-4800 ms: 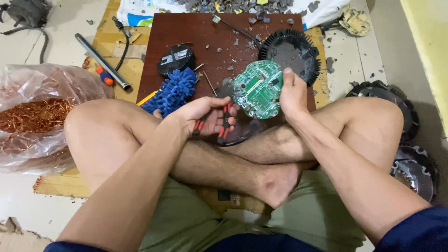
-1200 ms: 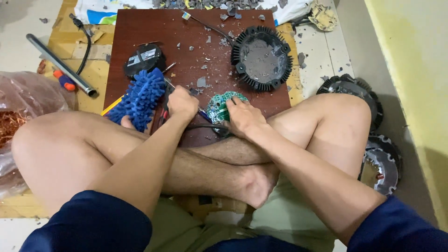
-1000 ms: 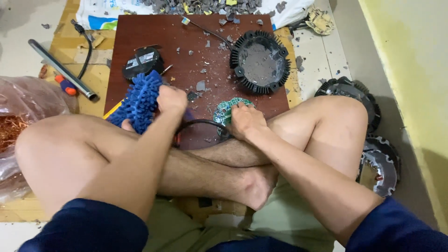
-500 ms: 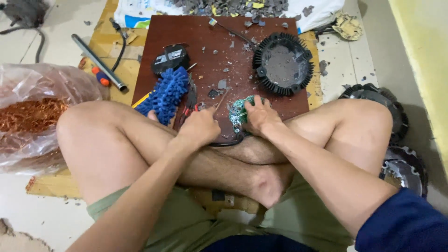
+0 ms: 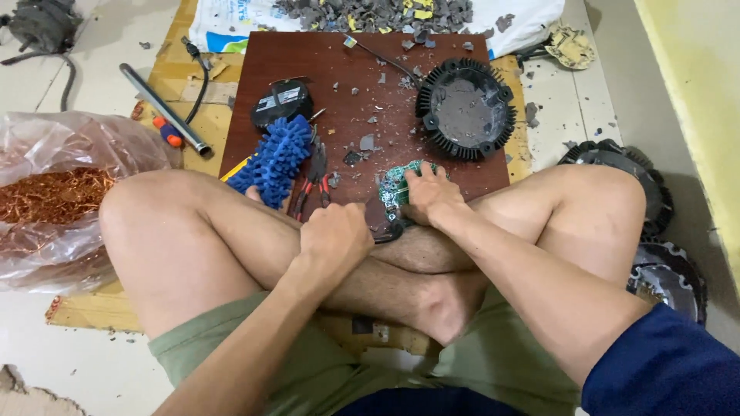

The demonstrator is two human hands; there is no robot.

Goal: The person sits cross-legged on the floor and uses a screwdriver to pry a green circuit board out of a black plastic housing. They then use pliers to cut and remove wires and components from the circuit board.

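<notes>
I sit cross-legged at a brown wooden board (image 5: pixel 339 69). My right hand (image 5: pixel 428 197) presses down on a round green circuit board (image 5: pixel 392 185) at the board's near edge, fingers spread over it. My left hand (image 5: pixel 336 236) is curled into a fist on my shin, just left of the circuit board, and nothing shows inside it. Red-handled pliers (image 5: pixel 311 182) lie loose on the wood in front of that fist, beside a blue fluffy duster (image 5: pixel 276 157). A black cable loop (image 5: pixel 391 229) peeks out between my hands.
A black finned round housing (image 5: pixel 465 108) and a small black module (image 5: pixel 282 100) sit on the wood among grey chips. A plastic bag of copper wire (image 5: pixel 54 196) lies left, next to a metal pipe (image 5: pixel 162 108). Black round parts (image 5: pixel 663 254) lie right, rubble (image 5: pixel 370 11) ahead.
The circuit board, held up before, now lies on the wood under my right hand. My left hand has let go of the pliers and drawn back onto my shin.
</notes>
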